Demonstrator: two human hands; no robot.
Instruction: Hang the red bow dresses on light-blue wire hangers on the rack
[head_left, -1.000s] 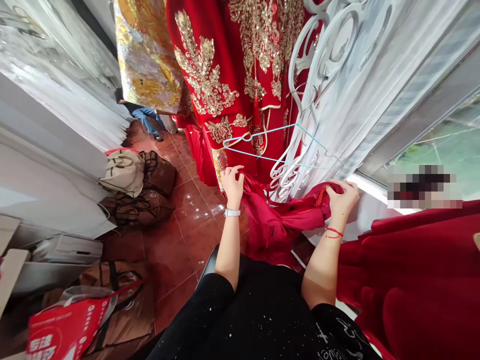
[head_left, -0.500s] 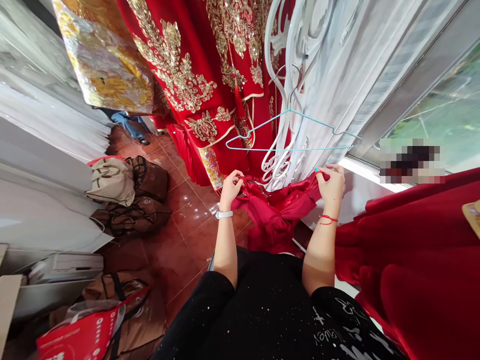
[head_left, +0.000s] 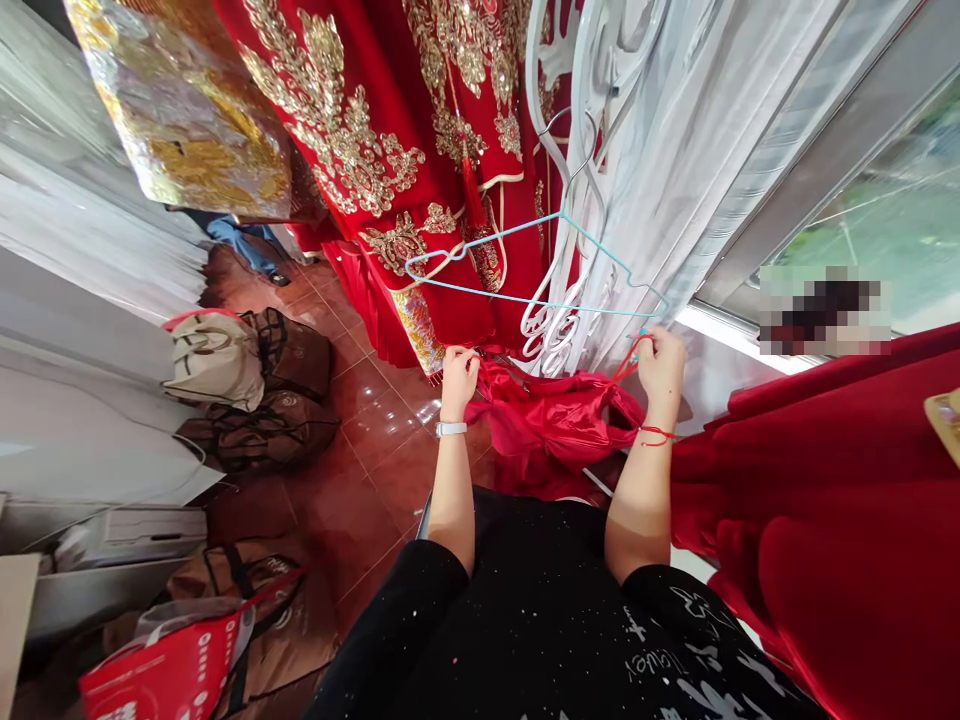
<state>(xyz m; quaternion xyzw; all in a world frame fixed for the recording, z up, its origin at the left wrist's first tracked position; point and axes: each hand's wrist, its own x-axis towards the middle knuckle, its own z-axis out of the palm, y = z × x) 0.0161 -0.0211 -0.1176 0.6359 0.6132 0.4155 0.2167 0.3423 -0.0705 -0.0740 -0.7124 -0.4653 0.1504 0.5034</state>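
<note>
A dark red satin garment hangs stretched between my two hands. My left hand pinches its left upper edge, the fingers closed. On the other side my right hand is closed on a thin red strap that rises from the garment's right end. Just above the hands hangs a light blue wire hanger, tilted, its hook on the white scrolled metal stand. The hanger's right end is close to my right fingertips; whether they touch, I cannot tell.
Behind the hanger hang red gowns with gold embroidery and a gold-and-silver patterned garment. Brown bags and a beige bag lie on the tiled floor at left. Red cloth fills the right side, below a window.
My right hand has moved from the garment's edge to its strap, now pulled up. The hanger has swung left and tilted, its right end lower. The garment's right side has dropped a little.
</note>
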